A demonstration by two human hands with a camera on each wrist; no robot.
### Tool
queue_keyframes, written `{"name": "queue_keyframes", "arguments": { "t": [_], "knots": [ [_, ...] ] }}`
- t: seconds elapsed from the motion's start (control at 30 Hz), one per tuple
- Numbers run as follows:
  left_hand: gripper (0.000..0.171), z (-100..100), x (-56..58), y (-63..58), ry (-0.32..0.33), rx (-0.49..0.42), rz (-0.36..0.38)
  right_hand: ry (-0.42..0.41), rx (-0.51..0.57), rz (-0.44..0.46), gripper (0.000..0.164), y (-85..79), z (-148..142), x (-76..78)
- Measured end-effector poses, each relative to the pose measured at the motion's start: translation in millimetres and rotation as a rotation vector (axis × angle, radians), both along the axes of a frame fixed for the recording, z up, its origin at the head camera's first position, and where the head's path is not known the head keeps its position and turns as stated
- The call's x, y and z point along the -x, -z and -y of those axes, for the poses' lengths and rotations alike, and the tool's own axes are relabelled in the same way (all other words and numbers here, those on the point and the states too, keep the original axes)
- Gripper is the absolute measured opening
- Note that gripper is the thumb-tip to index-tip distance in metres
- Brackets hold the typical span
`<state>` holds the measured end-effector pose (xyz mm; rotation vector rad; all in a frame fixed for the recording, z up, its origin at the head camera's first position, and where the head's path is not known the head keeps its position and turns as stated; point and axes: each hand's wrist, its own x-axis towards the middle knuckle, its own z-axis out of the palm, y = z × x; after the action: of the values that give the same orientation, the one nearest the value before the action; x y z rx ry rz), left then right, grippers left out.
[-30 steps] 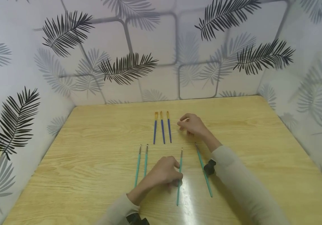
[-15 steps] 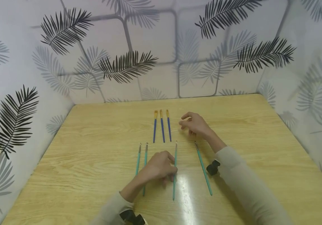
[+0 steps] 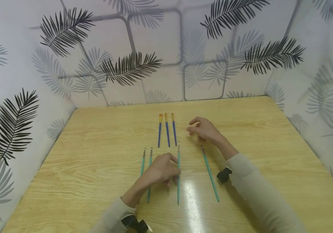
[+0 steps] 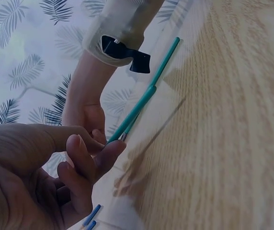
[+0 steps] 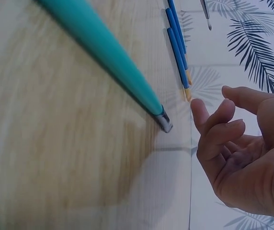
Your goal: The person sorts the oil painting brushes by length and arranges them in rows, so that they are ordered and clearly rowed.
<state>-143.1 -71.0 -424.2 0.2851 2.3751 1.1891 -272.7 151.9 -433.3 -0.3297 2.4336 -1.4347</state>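
My left hand (image 3: pixel 162 167) pinches a teal-handled paintbrush (image 3: pixel 178 191) between thumb and finger, its tip pointing to the far side of the table. In the left wrist view the handle of this held paintbrush (image 4: pixel 133 112) rises above its shadow on the wood. My right hand (image 3: pixel 204 130) hovers with loosely bent fingers and nothing between them, right of three blue paintbrushes (image 3: pixel 167 134). Below its wrist another teal paintbrush (image 3: pixel 210 174) lies slanted on the table. Two more teal paintbrushes (image 3: pixel 150 158) lie to the left, partly hidden by my left hand and forearm.
The wood-grain table (image 3: pixel 96 142) extends widely on both sides. Behind it stands a wall (image 3: pixel 160 81) covered with a leaf pattern. Each wrist carries a small black camera (image 3: pixel 224 174) on a pale sleeve.
My left hand has carried the held teal paintbrush to the left and slightly away from me, toward the two at left. The right hand has drifted slightly right.
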Motion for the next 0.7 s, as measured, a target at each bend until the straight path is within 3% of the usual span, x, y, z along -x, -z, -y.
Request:
{"name": "queue_keyframes", "arguments": {
  "t": [0.7],
  "knots": [
    [0.05, 8.0, 1.7, 3.7, -0.028, -0.055, 0.034, 0.03, -0.101, 0.067, 0.053, -13.3, -19.9, -21.2]
  ]
}}
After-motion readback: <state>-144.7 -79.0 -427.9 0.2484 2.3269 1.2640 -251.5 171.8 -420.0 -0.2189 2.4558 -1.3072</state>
